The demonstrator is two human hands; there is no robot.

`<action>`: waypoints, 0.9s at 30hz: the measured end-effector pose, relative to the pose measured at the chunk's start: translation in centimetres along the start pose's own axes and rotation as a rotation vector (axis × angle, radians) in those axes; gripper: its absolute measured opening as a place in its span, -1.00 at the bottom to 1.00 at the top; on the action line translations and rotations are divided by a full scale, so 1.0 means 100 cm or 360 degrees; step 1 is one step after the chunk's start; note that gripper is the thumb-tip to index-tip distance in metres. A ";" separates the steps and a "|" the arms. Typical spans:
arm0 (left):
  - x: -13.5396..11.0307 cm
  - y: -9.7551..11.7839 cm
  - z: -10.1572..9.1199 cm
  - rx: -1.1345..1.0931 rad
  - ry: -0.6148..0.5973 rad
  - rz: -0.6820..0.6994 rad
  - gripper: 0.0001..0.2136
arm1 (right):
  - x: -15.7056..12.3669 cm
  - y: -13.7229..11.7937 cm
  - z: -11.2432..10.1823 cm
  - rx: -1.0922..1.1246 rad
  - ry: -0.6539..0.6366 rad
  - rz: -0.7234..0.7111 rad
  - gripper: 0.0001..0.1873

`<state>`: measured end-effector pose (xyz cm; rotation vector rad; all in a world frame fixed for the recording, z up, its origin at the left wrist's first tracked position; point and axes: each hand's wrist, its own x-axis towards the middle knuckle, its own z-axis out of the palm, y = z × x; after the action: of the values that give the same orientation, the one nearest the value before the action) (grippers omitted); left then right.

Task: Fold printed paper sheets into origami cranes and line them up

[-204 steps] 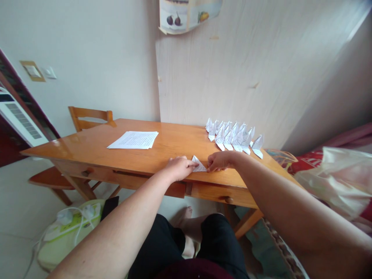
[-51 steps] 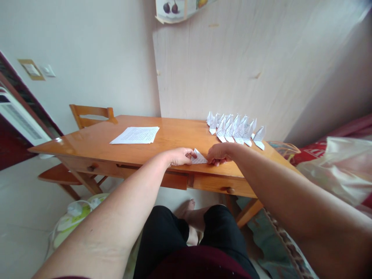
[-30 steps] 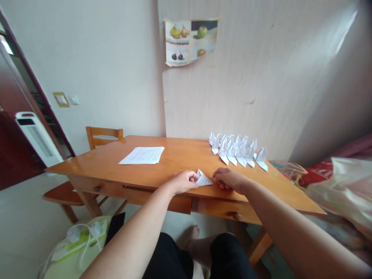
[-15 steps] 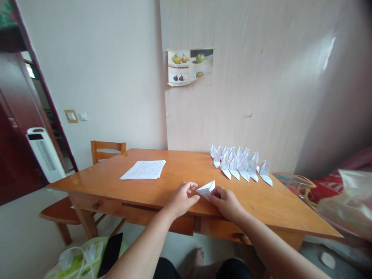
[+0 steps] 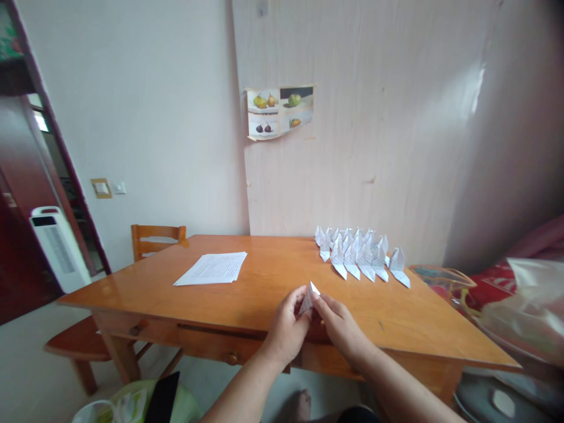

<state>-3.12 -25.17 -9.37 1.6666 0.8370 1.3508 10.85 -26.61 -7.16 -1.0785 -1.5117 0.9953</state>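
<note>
Near the table's front edge, a small folded paper piece [image 5: 307, 302] with printed text is held up between both hands, its pointed tip upward. My left hand [image 5: 288, 329] closes on its left side, thumb in front. From the right, my right hand [image 5: 337, 320] pinches it with thumb and fingers. Parts of the paper are covered by the fingers. Farther back on the right stand several folded paper figures [image 5: 365, 258] in close rows, with one [image 5: 398, 267] slightly apart at the right end.
A stack of printed sheets [image 5: 214, 268] lies on the left of the wooden table [image 5: 273, 258]. A chair [image 5: 158, 241] stands behind the left corner. Plastic bags [image 5: 524, 311] are piled beyond the right edge. Below left, a dark flat object [image 5: 162, 399] rests on a pale green surface.
My left hand has come in from beside the paper and taken hold of it. The paper has been turned upright and brought slightly nearer. The camera view has shifted a little.
</note>
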 end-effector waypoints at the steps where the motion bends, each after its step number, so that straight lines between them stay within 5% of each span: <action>1: 0.000 -0.002 -0.001 -0.0037 0.0004 -0.0014 -0.63 | 0.000 0.000 -0.002 0.0028 0.0011 0.0042 -0.43; 10: 0.005 -0.003 -0.007 -0.0060 0.0190 0.0004 -0.72 | 0.007 0.007 -0.015 0.0082 0.0175 0.0360 -0.50; 14: 0.004 0.002 -0.010 0.0552 0.0135 0.0313 -0.72 | 0.011 0.005 -0.021 -0.0048 0.0149 0.0256 -0.53; 19: -0.006 -0.002 -0.016 0.1263 -0.0128 0.0721 -0.59 | 0.010 0.019 -0.039 -0.0533 0.0282 0.0044 -0.84; 27: -0.014 -0.007 -0.017 0.1389 -0.0272 0.0594 -0.63 | -0.026 0.016 -0.041 -0.1173 0.0045 -0.0423 -0.59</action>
<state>-5.09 -25.78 -10.45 2.6776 1.1419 1.1021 15.43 -28.38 -8.66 -1.3249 -1.9976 0.2196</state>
